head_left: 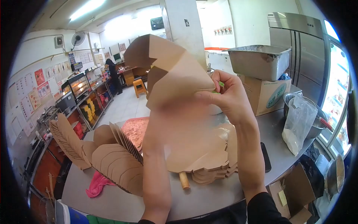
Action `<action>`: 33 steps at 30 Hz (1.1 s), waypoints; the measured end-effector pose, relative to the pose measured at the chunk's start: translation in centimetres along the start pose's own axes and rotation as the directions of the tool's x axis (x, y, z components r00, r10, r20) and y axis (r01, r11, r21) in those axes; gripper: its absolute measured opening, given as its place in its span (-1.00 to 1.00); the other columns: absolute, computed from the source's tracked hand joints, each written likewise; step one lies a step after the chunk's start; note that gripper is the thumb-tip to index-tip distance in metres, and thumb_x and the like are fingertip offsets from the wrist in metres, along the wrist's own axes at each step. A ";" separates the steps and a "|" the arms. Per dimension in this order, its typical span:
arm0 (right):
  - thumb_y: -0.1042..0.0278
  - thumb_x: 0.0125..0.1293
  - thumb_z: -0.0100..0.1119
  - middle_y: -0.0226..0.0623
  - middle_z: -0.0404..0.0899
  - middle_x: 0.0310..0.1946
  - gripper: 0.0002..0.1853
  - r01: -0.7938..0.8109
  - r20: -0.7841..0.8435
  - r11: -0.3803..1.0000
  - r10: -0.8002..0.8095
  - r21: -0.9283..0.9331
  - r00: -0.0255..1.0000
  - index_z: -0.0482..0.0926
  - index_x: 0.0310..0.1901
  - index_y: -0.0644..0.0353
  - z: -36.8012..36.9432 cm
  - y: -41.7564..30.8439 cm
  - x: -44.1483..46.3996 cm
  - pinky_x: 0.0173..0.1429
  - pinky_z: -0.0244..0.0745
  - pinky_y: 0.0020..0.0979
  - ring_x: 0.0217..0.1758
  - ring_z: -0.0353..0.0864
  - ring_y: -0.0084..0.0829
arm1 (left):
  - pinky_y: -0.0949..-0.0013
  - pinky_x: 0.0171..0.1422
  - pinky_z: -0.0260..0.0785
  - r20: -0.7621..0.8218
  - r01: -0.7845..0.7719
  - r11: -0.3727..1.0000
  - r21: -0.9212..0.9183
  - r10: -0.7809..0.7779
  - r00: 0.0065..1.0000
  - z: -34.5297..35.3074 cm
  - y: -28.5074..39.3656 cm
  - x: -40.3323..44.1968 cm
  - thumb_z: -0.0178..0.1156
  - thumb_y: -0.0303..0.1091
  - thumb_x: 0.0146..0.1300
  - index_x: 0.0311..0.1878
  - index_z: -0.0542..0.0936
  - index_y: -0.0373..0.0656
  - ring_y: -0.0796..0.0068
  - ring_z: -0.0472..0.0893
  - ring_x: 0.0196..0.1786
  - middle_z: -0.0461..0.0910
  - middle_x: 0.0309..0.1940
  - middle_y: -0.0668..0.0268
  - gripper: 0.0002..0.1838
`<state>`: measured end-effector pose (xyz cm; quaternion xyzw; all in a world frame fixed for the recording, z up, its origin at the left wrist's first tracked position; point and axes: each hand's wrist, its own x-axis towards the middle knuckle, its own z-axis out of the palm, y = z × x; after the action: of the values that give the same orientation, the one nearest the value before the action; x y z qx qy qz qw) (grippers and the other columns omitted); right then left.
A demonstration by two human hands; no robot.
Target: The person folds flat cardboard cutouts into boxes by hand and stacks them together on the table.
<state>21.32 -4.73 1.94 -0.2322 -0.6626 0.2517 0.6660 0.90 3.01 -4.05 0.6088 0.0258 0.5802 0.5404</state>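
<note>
A partly folded brown cardboard carton is raised in front of me, above the table. My left hand is beneath its lower edge, closed around it; the fingers are blurred. With thumb and fingers pinched, my right hand grips the carton's right corner. A small green object, its kind unclear, shows between those fingers. Below lies a stack of flat cardboard blanks, and a wooden stick pokes out from under it. Nested, folded cardboard cartons lean at the left.
A pink cloth and a red-rimmed tray are on the grey table. At right are a dark phone, a plastic bag with white contents, and a metal pan above a carton box. Another person stands far back.
</note>
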 end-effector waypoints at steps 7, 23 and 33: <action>0.27 0.21 0.62 -0.43 0.68 -0.39 -0.67 -0.160 0.065 0.979 0.169 -0.122 0.983 0.55 -0.36 0.16 -2.1 0.4 0.2 -0.22 0.54 -0.56 -0.31 0.69 -0.58 | 0.37 0.26 0.54 0.234 -0.217 0.860 0.463 0.118 0.965 1.1 1.0 1.5 0.38 -0.56 0.36 0.20 0.61 -0.29 0.46 0.66 0.14 0.70 0.11 0.23 -0.64; 0.27 0.13 0.62 -0.18 0.62 0.30 -0.39 0.383 0.149 0.835 -0.354 -0.394 0.923 0.68 0.25 0.15 -2.1 0.3 0.4 0.33 0.59 -0.28 0.23 0.69 -0.25 | 0.02 0.67 0.13 0.286 0.044 0.999 0.001 -0.043 0.957 3.3 3.3 0.6 0.57 -0.14 0.07 0.62 0.04 -0.40 0.12 0.30 0.59 0.27 0.54 0.02 0.20; 0.39 0.07 0.57 -0.21 0.65 0.25 -0.56 0.437 0.255 0.610 -0.365 -0.661 0.895 0.78 0.05 0.16 -1.8 -1.1 -0.7 0.28 0.60 -0.22 0.14 0.72 -0.13 | 0.42 0.37 0.47 0.004 0.125 0.986 0.109 -0.126 0.992 5.4 3.8 1.5 0.47 -0.42 0.29 0.50 0.39 -0.37 0.49 0.64 0.26 0.66 0.22 0.20 -0.25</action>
<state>23.20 -5.96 2.05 -0.3015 -0.7731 -0.1646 0.5332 3.05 -0.96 0.95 0.6376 0.0929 0.5395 0.5421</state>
